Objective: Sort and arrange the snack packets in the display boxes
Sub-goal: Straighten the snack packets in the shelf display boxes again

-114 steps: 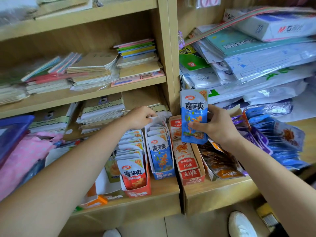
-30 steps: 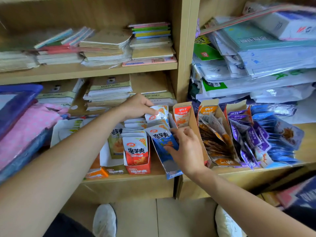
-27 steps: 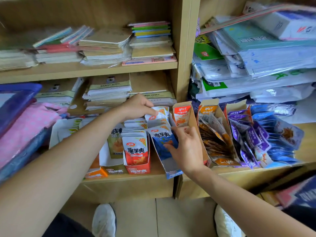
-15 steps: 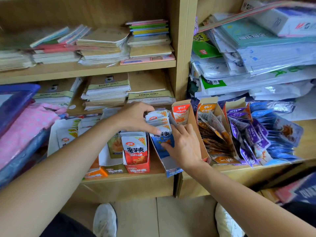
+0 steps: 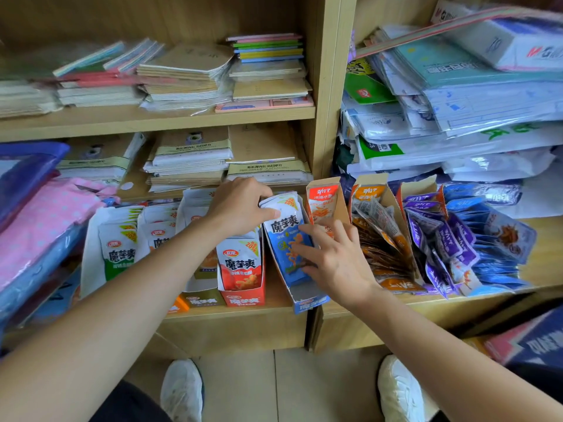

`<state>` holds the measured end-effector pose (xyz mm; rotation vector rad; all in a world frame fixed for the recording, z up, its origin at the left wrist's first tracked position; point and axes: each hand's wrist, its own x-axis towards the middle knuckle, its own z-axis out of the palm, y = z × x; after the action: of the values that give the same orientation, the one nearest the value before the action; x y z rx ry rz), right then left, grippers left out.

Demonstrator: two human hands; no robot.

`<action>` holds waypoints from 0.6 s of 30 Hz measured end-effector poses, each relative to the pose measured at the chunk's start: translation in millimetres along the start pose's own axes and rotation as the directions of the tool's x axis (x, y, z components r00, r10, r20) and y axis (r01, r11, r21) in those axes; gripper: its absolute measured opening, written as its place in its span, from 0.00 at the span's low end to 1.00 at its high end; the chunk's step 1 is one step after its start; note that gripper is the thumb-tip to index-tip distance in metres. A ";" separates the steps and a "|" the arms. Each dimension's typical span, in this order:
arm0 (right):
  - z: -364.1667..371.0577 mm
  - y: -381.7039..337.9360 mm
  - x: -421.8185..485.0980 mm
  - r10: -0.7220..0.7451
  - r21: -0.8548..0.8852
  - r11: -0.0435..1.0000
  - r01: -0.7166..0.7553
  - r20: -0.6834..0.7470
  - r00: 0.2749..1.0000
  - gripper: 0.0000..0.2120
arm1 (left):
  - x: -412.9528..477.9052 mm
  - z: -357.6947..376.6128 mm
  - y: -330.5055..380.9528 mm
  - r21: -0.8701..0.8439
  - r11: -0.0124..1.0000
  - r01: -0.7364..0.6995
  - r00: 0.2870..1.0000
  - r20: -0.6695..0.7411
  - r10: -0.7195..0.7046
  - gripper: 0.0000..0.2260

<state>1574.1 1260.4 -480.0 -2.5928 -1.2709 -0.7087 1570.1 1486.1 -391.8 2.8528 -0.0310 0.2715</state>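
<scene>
**A:** Well, where do the blue packets (image 5: 281, 202) sit?

**B:** Centre of the frame, standing in the blue display box (image 5: 308, 303) — just right of the red box (image 5: 243, 298).

**A:** And the hands?

**B:** The left hand (image 5: 240, 205) pinches the row's top edges. The right hand (image 5: 332, 257) lies flat on the front packet (image 5: 281, 239), fingers straight, gripping nothing. I'd press evenly and square the tops — otherwise the row may fan out.
</scene>
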 end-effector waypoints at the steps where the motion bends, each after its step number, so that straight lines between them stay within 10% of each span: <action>1: -1.3 -0.2 0.3 0.004 -0.004 1.000 -0.003 0.053 0.999 0.16 | -0.9 1.7 -0.7 -0.015 1.000 0.001 1.000 -0.012 -0.001 0.12; 18: -27.8 -14.3 -13.8 -0.020 0.043 0.999 -0.005 0.562 0.827 0.30 | -5.2 17.6 -9.0 -0.075 0.995 -0.067 0.971 -0.234 0.047 0.13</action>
<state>1546.2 1250.0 -463.2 -2.8676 -1.4075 0.1187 1568.6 1489.9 -411.8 2.7227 -0.0758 0.6003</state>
